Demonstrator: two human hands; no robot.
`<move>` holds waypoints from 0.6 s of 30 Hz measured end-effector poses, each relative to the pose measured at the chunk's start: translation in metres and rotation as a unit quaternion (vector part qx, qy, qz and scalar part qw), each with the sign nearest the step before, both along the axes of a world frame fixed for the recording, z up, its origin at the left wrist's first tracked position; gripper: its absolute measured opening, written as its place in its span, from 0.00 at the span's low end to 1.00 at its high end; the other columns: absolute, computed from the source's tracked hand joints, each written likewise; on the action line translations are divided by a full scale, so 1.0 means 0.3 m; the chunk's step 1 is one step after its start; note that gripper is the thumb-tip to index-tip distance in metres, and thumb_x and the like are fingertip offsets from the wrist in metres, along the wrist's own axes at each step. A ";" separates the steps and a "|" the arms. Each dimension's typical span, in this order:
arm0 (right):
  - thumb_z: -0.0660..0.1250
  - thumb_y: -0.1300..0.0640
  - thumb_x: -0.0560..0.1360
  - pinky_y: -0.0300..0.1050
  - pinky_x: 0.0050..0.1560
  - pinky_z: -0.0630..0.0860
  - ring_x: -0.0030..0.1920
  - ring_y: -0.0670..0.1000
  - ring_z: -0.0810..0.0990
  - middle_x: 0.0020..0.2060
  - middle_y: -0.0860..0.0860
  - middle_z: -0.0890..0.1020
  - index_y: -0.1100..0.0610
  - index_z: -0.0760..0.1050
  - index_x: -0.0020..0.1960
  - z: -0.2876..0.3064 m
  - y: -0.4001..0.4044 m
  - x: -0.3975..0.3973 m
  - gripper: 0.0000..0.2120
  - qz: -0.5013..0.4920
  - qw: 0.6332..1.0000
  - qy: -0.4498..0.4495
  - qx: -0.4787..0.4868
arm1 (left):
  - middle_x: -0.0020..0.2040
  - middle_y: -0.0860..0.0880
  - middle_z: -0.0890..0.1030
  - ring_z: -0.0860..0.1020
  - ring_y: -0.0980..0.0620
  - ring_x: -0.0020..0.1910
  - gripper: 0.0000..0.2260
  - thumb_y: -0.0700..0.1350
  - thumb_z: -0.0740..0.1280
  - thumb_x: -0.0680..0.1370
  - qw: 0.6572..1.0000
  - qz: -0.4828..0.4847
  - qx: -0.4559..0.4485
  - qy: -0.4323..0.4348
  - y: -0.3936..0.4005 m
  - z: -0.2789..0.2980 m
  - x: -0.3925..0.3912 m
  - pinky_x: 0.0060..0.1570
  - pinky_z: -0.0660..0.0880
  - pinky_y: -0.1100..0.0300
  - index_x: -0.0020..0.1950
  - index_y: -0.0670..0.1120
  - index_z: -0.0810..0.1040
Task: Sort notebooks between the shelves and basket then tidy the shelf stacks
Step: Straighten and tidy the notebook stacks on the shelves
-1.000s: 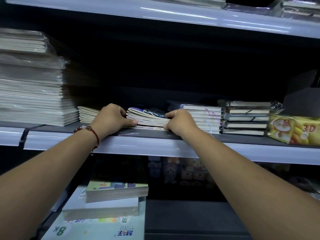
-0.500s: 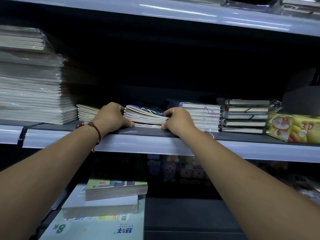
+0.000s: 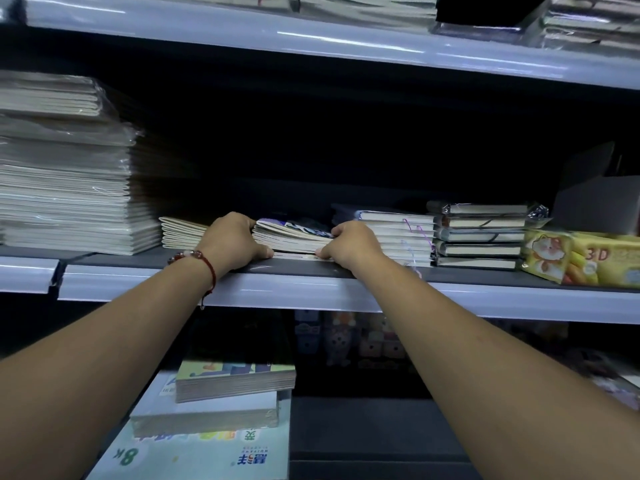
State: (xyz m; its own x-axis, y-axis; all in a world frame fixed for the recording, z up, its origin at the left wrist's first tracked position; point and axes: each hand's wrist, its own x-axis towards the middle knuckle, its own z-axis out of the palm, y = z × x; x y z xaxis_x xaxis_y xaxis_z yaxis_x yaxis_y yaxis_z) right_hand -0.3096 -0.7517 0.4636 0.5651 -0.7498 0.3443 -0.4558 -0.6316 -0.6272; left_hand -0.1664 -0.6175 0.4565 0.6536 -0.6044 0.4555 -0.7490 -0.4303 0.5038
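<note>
A small stack of thin notebooks (image 3: pixel 292 237) with a blue and white patterned cover lies on the middle shelf (image 3: pixel 311 292). My left hand (image 3: pixel 232 242) grips its left side, fingers curled over the top and thumb at the front corner. My right hand (image 3: pixel 351 245) grips the right side the same way. Both forearms reach up from below. No basket is in sight.
A tall pile of wrapped exercise books (image 3: pixel 65 181) and a low beige stack (image 3: pixel 181 233) sit to the left. White notebooks (image 3: pixel 398 237), dark-banded notebooks (image 3: pixel 481 235) and a yellow 3D pack (image 3: pixel 581 258) sit to the right. Books (image 3: pixel 235 381) lie on the lower shelf.
Both hands keep hold of the same stack and stay in place. The view has shifted slightly.
</note>
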 end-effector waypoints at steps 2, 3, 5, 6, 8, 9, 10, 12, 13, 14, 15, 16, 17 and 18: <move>0.78 0.56 0.70 0.48 0.55 0.79 0.53 0.56 0.82 0.55 0.55 0.83 0.60 0.79 0.61 -0.007 -0.001 -0.011 0.22 0.010 1.000 -0.028 0.010 | 0.48 0.46 0.83 0.79 0.47 0.48 0.19 0.55 0.78 0.70 1.000 0.001 -0.008 -0.007 0.009 -0.001 0.009 0.52 0.77 0.52 0.51 0.43 0.82; 0.78 0.57 0.69 0.48 0.56 0.78 0.53 0.56 0.82 0.56 0.55 0.83 0.60 0.78 0.62 -0.008 -0.002 -0.014 0.23 0.014 0.999 -0.036 0.014 | 0.42 0.47 0.82 0.78 0.48 0.43 0.18 0.57 0.78 0.69 1.000 -0.005 -0.013 -0.006 0.013 -0.001 0.014 0.47 0.76 0.52 0.44 0.43 0.80; 0.79 0.56 0.69 0.48 0.56 0.78 0.54 0.56 0.82 0.56 0.55 0.82 0.59 0.79 0.62 -0.009 -0.008 -0.016 0.24 0.023 0.999 -0.045 0.021 | 0.42 0.44 0.83 0.80 0.45 0.45 0.17 0.56 0.77 0.71 1.000 -0.018 -0.023 0.008 0.022 0.001 0.021 0.44 0.74 0.54 0.44 0.43 0.82; 0.78 0.54 0.69 0.48 0.54 0.78 0.52 0.57 0.82 0.54 0.57 0.83 0.60 0.80 0.59 -0.010 -0.014 -0.014 0.22 0.031 0.998 -0.051 0.025 | 0.48 0.43 0.84 0.81 0.44 0.50 0.18 0.55 0.77 0.72 0.999 -0.022 -0.030 0.008 0.025 0.001 0.016 0.49 0.74 0.54 0.50 0.41 0.83; 0.76 0.47 0.71 0.47 0.48 0.77 0.48 0.59 0.81 0.47 0.57 0.82 0.59 0.82 0.52 -0.014 -0.019 -0.014 0.18 0.055 0.995 -0.071 0.038 | 0.58 0.42 0.83 0.79 0.43 0.58 0.24 0.53 0.77 0.72 0.999 -0.017 -0.051 0.005 0.024 -0.003 0.016 0.56 0.73 0.55 0.61 0.38 0.81; 0.75 0.46 0.72 0.47 0.49 0.77 0.49 0.58 0.82 0.50 0.54 0.82 0.58 0.82 0.55 -0.015 -0.020 -0.017 0.18 0.065 0.994 -0.077 0.042 | 0.60 0.42 0.82 0.79 0.43 0.59 0.26 0.53 0.77 0.72 0.998 -0.016 -0.056 0.004 0.020 -0.006 0.022 0.58 0.72 0.55 0.63 0.38 0.80; 0.74 0.46 0.73 0.49 0.53 0.78 0.53 0.56 0.82 0.55 0.52 0.82 0.58 0.81 0.58 -0.017 -0.025 -0.017 0.20 0.067 0.994 -0.079 0.041 | 0.60 0.42 0.82 0.79 0.43 0.59 0.26 0.53 0.77 0.72 0.998 -0.015 -0.057 0.004 0.017 -0.009 0.025 0.58 0.73 0.54 0.63 0.37 0.80; 0.73 0.47 0.74 0.51 0.59 0.77 0.56 0.56 0.82 0.59 0.52 0.82 0.59 0.80 0.62 -0.021 -0.031 -0.018 0.21 0.062 0.995 -0.075 0.030 | 0.56 0.42 0.82 0.79 0.44 0.56 0.24 0.54 0.77 0.72 0.998 -0.022 -0.053 0.002 0.015 -0.011 0.033 0.57 0.73 0.54 0.59 0.40 0.81; 0.73 0.47 0.75 0.51 0.59 0.77 0.55 0.56 0.82 0.58 0.53 0.82 0.60 0.79 0.62 -0.023 -0.034 -0.016 0.22 0.062 0.995 -0.074 0.027 | 0.51 0.43 0.81 0.78 0.45 0.51 0.19 0.55 0.77 0.71 0.999 -0.024 -0.047 -0.002 0.017 -0.010 0.036 0.54 0.73 0.54 0.54 0.43 0.81; 0.72 0.46 0.75 0.50 0.57 0.78 0.54 0.56 0.82 0.56 0.53 0.83 0.61 0.79 0.63 -0.024 -0.035 -0.015 0.23 0.064 0.995 -0.077 0.028 | 0.45 0.44 0.78 0.76 0.47 0.45 0.17 0.57 0.76 0.71 0.999 -0.027 -0.046 -0.007 0.018 -0.010 0.040 0.49 0.72 0.55 0.46 0.45 0.79; 0.72 0.45 0.75 0.49 0.53 0.77 0.51 0.55 0.81 0.52 0.53 0.82 0.61 0.78 0.64 -0.025 -0.034 -0.016 0.25 0.069 0.994 -0.082 0.032 | 0.40 0.45 0.76 0.74 0.48 0.40 0.19 0.59 0.75 0.72 0.998 -0.033 -0.049 -0.007 0.020 -0.010 0.043 0.43 0.70 0.56 0.41 0.44 0.75; 0.71 0.44 0.75 0.49 0.50 0.75 0.48 0.55 0.80 0.47 0.53 0.81 0.62 0.76 0.65 -0.024 -0.034 -0.016 0.26 0.072 0.993 -0.088 0.042 | 0.35 0.44 0.75 0.73 0.48 0.35 0.23 0.60 0.73 0.73 0.998 -0.038 -0.058 -0.001 0.021 -0.009 0.045 0.38 0.68 0.56 0.38 0.41 0.75; 0.70 0.44 0.76 0.48 0.49 0.75 0.47 0.55 0.80 0.45 0.53 0.79 0.62 0.76 0.65 -0.024 -0.035 -0.017 0.26 0.073 0.991 -0.095 0.054 | 0.33 0.42 0.76 0.74 0.47 0.33 0.24 0.61 0.71 0.74 0.996 -0.042 -0.073 0.007 0.024 -0.010 0.044 0.36 0.67 0.56 0.37 0.39 0.76; 0.68 0.45 0.77 0.49 0.51 0.77 0.48 0.55 0.81 0.44 0.54 0.79 0.63 0.75 0.64 -0.022 -0.034 -0.017 0.25 0.071 0.990 -0.102 0.065 | 0.33 0.40 0.78 0.76 0.44 0.33 0.23 0.61 0.69 0.76 0.995 -0.046 -0.091 0.011 0.025 -0.011 0.045 0.35 0.69 0.55 0.38 0.39 0.78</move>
